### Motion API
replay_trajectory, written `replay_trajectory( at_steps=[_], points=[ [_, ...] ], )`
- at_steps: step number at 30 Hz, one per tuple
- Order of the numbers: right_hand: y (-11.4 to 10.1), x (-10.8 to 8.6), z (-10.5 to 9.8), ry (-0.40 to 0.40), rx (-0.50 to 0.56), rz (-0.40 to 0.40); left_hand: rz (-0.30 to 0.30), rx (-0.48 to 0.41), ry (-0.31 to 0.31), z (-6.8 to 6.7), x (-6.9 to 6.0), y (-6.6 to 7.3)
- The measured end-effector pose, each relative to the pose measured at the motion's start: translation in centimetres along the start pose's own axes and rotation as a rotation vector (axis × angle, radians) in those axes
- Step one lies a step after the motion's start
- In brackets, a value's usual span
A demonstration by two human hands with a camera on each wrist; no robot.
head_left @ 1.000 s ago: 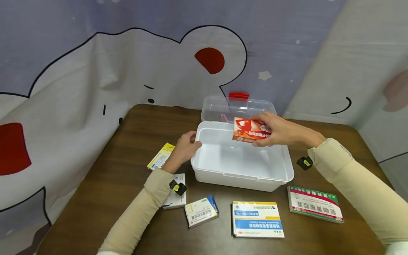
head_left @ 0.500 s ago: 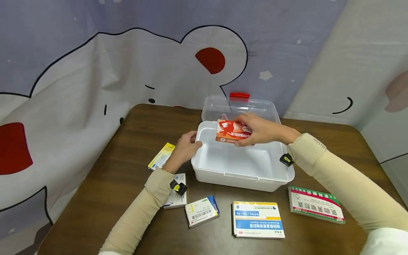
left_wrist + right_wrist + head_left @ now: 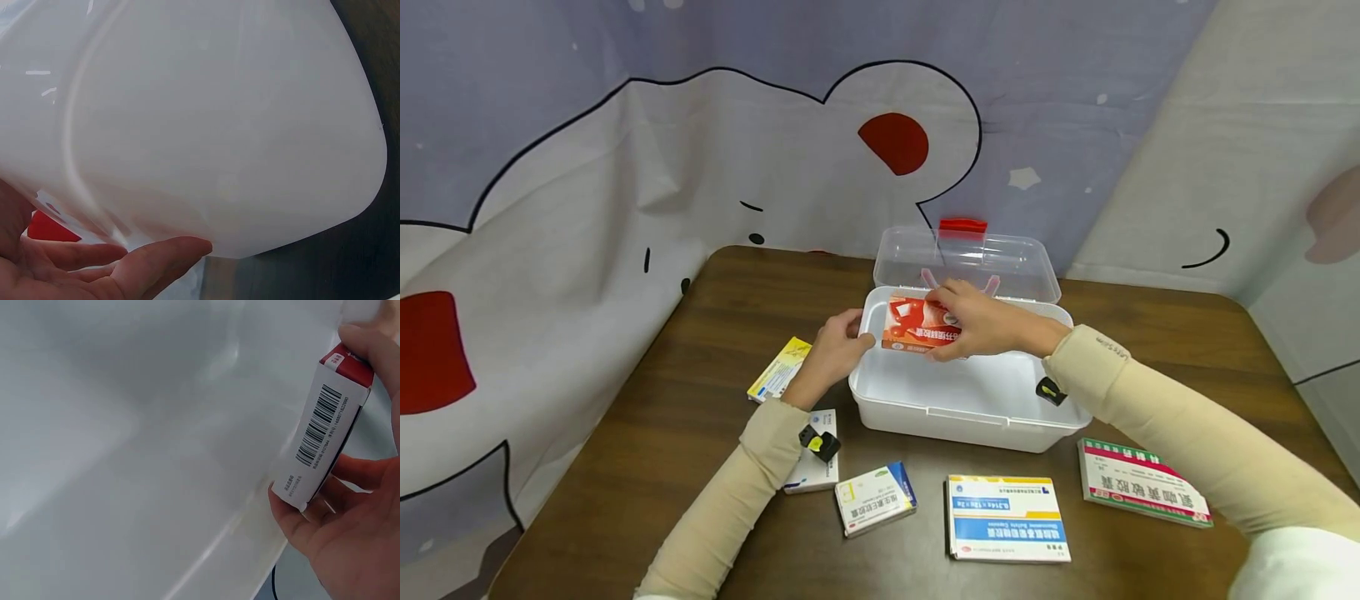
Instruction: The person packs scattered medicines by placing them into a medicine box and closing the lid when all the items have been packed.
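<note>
The step in hand looks like setting the red box (image 3: 917, 323) down inside the white container (image 3: 940, 425), in the middle of the head view. The right hand (image 3: 973, 321) grips the box by one end, thumb on one edge and fingers on the opposite one, opened only as far as the box is wide. The box is inside the container's outline, towards its upper left corner, printed face up; whether its underside touches the floor, I cannot tell. The left hand (image 3: 835, 346) pinches the container's rim at its left end, thumb and fingers nearly closed on the wall, apparently to steady it.

The clear lid (image 3: 970, 262) is open behind, so access from above is free. The next move seems to call for settling the box flat against the far left corner, then spreading the right hand's fingers to let go without tipping it. Five more boxes lie on the bench (image 3: 685, 433): a yellow one (image 3: 781, 367) at the left, the others along the lower part of the frame, presumably candidates for the same treatment.
</note>
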State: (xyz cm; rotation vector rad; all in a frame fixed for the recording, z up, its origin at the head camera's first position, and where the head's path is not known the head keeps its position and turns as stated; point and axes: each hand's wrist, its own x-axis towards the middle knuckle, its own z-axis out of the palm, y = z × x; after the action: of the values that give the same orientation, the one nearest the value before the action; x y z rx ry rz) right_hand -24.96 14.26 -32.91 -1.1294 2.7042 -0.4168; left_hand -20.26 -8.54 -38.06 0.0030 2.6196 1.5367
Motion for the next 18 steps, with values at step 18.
replay_trajectory(
  at_steps=[18],
  points=[
    [-0.5, 1.2, 4.7, -0.013, -0.071, -0.086, 0.01, -0.043, 0.015, 0.2, -0.1, -0.2]
  ],
)
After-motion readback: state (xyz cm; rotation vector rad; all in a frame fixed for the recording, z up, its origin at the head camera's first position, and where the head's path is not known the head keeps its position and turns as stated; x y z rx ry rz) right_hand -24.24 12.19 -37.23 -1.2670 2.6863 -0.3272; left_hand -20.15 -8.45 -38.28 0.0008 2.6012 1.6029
